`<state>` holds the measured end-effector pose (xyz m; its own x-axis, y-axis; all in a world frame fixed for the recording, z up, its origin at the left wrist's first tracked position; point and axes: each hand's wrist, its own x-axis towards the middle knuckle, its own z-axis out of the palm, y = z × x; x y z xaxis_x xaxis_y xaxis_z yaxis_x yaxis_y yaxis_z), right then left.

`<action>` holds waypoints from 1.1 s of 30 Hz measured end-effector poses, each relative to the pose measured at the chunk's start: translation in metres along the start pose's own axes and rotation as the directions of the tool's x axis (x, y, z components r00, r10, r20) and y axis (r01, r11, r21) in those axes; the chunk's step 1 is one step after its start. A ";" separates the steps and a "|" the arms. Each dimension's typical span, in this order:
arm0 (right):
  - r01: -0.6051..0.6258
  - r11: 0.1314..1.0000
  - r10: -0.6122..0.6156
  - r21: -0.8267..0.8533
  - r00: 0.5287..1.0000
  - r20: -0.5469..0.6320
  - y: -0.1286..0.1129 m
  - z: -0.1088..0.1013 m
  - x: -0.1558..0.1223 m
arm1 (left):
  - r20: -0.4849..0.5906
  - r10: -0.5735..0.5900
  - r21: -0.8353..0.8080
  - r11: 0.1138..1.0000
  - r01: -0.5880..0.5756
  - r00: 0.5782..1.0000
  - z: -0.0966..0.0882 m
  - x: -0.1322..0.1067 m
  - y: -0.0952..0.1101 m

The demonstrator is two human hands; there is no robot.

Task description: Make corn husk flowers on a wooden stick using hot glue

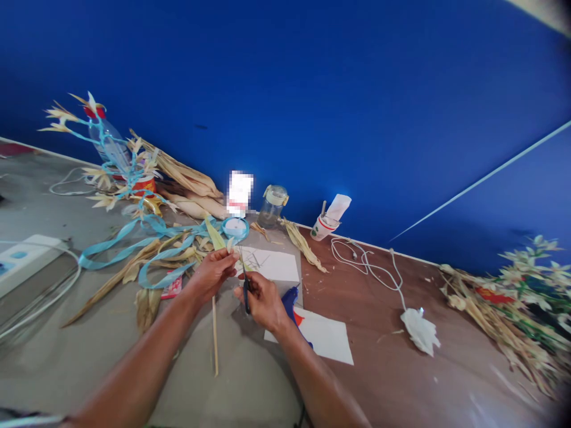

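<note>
My left hand (213, 272) is closed, its fingertips pinching a small pale piece of corn husk (230, 244). Black-handled scissors (247, 292) are gripped in my right hand (264, 300), blades pointing up beside the left fingertips. Whether the blades touch the husk I cannot tell. A thin straw-coloured stick (215, 342) runs down from below my left hand; its upper end is hidden. Behind that hand stands a broader greenish husk strip (215, 234). A blue glue gun (289, 302) lies right of my right wrist, partly covered by the arm.
Blue ribbon (104, 248) and dry husks (125, 276) spread at left, near a power strip (29, 261). Husk flowers (107, 160) on blue stems stand behind. A jar (273, 205), a paper cup (323, 227), a white cable (375, 267) and a flower bundle (504, 315) extend rightward.
</note>
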<state>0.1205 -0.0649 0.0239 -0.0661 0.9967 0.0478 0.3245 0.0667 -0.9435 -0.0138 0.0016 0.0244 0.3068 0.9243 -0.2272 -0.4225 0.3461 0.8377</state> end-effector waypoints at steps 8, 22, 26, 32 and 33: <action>0.015 0.999 -0.015 -0.043 1.000 -0.001 0.001 0.002 -0.002 | -0.029 -0.006 -0.022 1.000 0.005 1.000 -0.003 0.003 -0.002; 0.013 0.999 -0.013 -0.031 1.000 0.001 0.005 0.006 -0.002 | -0.011 0.033 0.001 0.999 -0.033 0.999 -0.002 0.002 -0.002; -0.001 1.000 0.001 -0.027 1.000 -0.001 0.006 0.007 -0.001 | -0.003 0.038 -0.009 0.999 -0.038 0.999 -0.003 0.003 -0.002; -0.032 0.998 0.031 -0.045 0.999 -0.008 0.004 0.006 -0.001 | -0.028 0.029 -0.020 0.999 -0.029 0.999 -0.004 0.004 -0.004; -0.035 0.998 0.035 -0.043 0.999 -0.008 0.004 0.006 -0.001 | -0.032 0.027 -0.022 0.999 -0.028 0.999 -0.004 0.004 -0.004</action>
<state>0.1160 -0.0657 0.0180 -0.0471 0.9987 0.0178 0.3671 0.0338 -0.9296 -0.0143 0.0045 0.0179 0.2673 0.9381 -0.2200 -0.4499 0.3234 0.8324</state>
